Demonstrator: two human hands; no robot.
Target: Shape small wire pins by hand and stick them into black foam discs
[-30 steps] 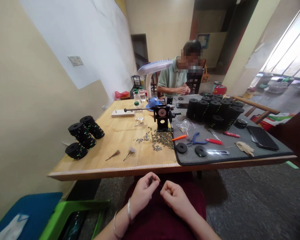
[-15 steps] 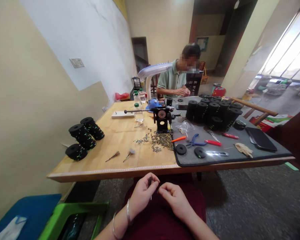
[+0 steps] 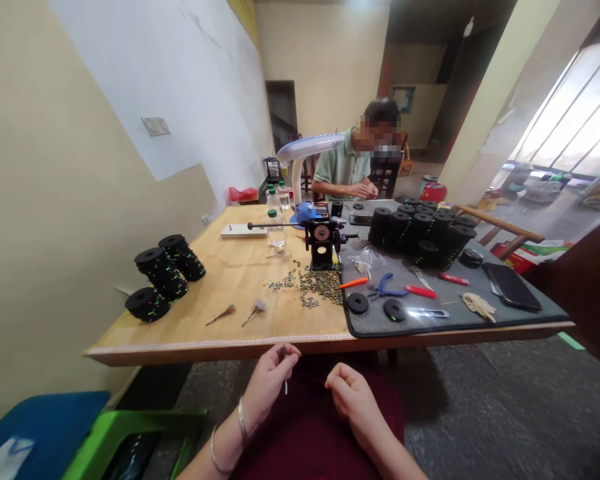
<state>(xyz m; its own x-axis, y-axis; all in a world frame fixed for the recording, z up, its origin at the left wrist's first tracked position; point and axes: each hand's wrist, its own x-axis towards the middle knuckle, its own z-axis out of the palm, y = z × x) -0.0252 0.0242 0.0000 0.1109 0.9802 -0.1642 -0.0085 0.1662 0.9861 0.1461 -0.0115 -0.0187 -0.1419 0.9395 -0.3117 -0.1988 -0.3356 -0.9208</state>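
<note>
My left hand [image 3: 267, 379], with two silver bangles on its wrist, is closed in a pinch above my lap. Something small and dark shows between its fingertips, and a thin pale stick [image 3: 286, 387] pokes out below; its kind is unclear. My right hand [image 3: 351, 396] is apart from it to the right, thumb and fingers pressed together. Whatever it may hold is too small to see. Both hands are just in front of the wooden table [image 3: 180, 330]. Nearest on the tabletop are two small brush-like tools, one dark-tipped [image 3: 221, 315] and one grey-headed [image 3: 254, 312].
Small metallic pieces [image 3: 323, 283] lie heaped by a black winding machine [image 3: 323, 243]. Black spools stand at left [image 3: 160, 272] and right [image 3: 423, 230]. Blue pliers [image 3: 391, 287] and a cutter [image 3: 427, 313] lie on the grey mat [image 3: 375, 327]. Across the table sits a person [image 3: 347, 167].
My hands have moved apart; the left has shifted left with the small pale-ended thing in its fingers. The view has also shifted slightly.
</note>
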